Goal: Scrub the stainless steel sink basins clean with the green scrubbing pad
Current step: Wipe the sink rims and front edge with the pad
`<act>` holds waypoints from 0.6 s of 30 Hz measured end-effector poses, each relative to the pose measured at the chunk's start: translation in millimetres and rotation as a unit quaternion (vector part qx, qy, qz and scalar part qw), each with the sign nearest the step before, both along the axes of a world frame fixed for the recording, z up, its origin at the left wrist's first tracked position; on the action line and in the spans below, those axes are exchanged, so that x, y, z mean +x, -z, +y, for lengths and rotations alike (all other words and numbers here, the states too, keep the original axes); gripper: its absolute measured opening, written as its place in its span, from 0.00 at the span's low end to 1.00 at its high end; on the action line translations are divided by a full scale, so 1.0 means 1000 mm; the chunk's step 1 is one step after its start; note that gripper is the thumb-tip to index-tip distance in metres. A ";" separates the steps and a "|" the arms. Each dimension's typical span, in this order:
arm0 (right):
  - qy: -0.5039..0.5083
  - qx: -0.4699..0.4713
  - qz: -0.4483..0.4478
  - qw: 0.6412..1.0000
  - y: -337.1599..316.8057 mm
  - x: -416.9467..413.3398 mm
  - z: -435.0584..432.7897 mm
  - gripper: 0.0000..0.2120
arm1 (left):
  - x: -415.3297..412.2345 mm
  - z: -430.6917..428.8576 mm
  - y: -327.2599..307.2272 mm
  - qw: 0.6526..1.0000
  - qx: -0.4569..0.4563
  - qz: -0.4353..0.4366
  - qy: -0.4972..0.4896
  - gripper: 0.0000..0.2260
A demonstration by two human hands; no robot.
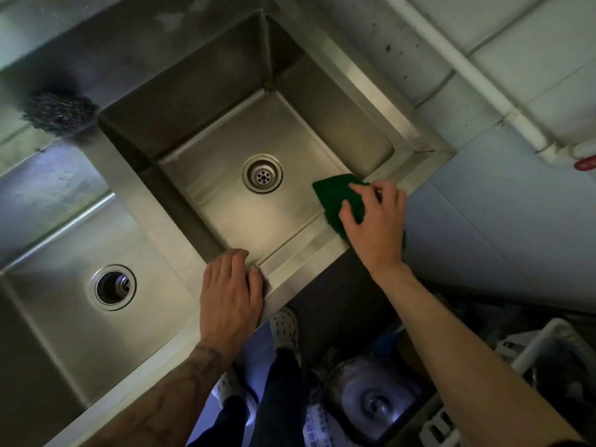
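— How many basins are seen?
— Two are counted. The middle basin (225, 204) is set across the centre of the frame; the second basin (64, 333) is cut off at the lower left. One drain is fitted in each: a perforated strainer (263, 173) in the middle one, an open drain hole (115, 287) in the other.
— Where is the green scrubbing pad found?
— One green scrubbing pad (332, 195) is seen, right of centre. It is laid on the near rim of the middle basin by its right-hand corner, with one edge reaching over the basin. It is pinched by the right hand (375, 221), between curled fingers and thumb.
— And the other hand?
— The left hand (230, 285) is laid flat on the rim at the basin's near corner, just below centre. Its fingers are kept together and nearly straight, and nothing is held.
— What else is counted?
— One dark steel-wool ball (59, 112) is set on the ledge at the upper left. One white pipe (467, 69) is run across the upper right. Two pale perforated shoes (285, 327) are seen below the rim, and one metal pot (374, 391) at the bottom, right of centre.
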State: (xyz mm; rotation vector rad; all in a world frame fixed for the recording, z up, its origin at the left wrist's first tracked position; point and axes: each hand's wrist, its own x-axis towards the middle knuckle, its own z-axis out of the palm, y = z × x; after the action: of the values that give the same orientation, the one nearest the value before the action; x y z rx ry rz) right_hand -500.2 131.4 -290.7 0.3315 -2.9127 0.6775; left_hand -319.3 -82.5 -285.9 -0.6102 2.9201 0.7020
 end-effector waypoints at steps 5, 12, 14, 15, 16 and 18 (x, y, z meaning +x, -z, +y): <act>-0.116 0.001 -0.009 0.993 0.008 0.094 -0.054 0.18 | 0.001 -0.002 -0.003 0.999 0.003 0.046 0.008 0.18; -0.037 0.017 -0.006 0.999 -0.003 0.041 -0.024 0.17 | 0.026 -0.009 -0.012 0.997 -0.018 0.072 0.033 0.16; 0.018 0.004 -0.004 1.000 -0.003 0.055 -0.038 0.17 | 0.042 -0.015 -0.010 0.997 -0.023 0.070 0.031 0.15; 0.022 0.003 -0.002 1.000 -0.001 0.073 -0.050 0.17 | 0.050 -0.019 -0.009 0.997 -0.028 0.071 0.027 0.15; 0.011 -0.001 -0.002 1.000 0.002 0.096 -0.065 0.17 | 0.057 -0.023 -0.008 0.996 -0.035 0.074 0.021 0.15; -0.042 -0.007 -0.006 0.999 0.009 0.150 -0.095 0.18 | 0.071 -0.031 -0.005 0.996 -0.047 0.077 0.012 0.16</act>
State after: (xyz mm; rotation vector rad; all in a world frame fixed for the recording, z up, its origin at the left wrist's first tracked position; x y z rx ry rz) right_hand -350.4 36.0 -299.5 0.4512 -2.9173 0.7148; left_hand -248.5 -113.6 -280.7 -0.5515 3.1130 0.6380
